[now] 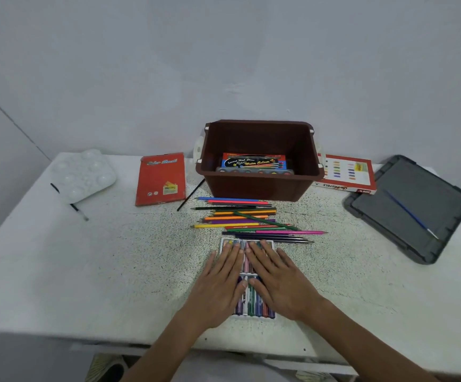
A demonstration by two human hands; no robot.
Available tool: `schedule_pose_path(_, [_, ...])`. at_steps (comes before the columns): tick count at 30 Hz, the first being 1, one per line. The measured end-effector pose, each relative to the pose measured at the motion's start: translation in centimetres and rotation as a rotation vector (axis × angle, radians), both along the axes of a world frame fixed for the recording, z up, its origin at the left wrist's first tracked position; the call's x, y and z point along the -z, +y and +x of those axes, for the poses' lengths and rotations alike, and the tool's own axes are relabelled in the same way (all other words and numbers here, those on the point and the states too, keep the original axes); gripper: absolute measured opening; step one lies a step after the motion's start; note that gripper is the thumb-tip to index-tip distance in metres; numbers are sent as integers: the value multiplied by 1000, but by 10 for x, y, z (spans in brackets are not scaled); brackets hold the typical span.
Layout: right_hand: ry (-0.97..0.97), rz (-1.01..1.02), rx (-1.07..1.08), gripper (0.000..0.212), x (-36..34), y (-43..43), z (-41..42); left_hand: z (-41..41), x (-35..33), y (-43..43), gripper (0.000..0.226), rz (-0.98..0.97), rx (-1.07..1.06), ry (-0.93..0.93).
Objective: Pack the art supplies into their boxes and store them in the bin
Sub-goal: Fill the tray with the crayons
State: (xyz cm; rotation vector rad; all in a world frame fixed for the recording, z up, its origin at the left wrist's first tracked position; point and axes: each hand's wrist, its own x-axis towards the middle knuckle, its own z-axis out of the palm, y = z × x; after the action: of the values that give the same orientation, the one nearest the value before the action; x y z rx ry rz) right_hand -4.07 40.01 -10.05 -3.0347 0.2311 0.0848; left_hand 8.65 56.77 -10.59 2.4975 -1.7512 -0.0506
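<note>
Both hands are pressing flat on the pastel tray in front of the bin.

Nearest, the left hand and right hand are lying with fingers straight over the pastel tray, gripping nothing. Doing this well probably means pressing evenly, so no stick is riding high when the tray is going into the oil pastels box, just right of the bin. Between tray and bin, loose coloured pencils are lying; the red pencil box is left of the bin.
</note>
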Motion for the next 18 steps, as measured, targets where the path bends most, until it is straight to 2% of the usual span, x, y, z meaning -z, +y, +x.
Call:
schedule_pose_path(5, [31, 14, 2, 63, -3, 2, 1, -1, -5, 4, 62, 22, -17, 35])
schedule_pose_path(9, [47, 99, -7, 65, -3, 1, 0, -1, -5, 5, 61, 49, -21, 80])
schedule_pose_path(15, [-26, 311, 44, 64, -28, -5, 2, 0, -24, 3, 72, 16, -33, 278])
schedule_pose_path(18, [-70, 352, 123, 62, -49, -10, 4, 3, -35, 1, 66, -9, -73, 337])
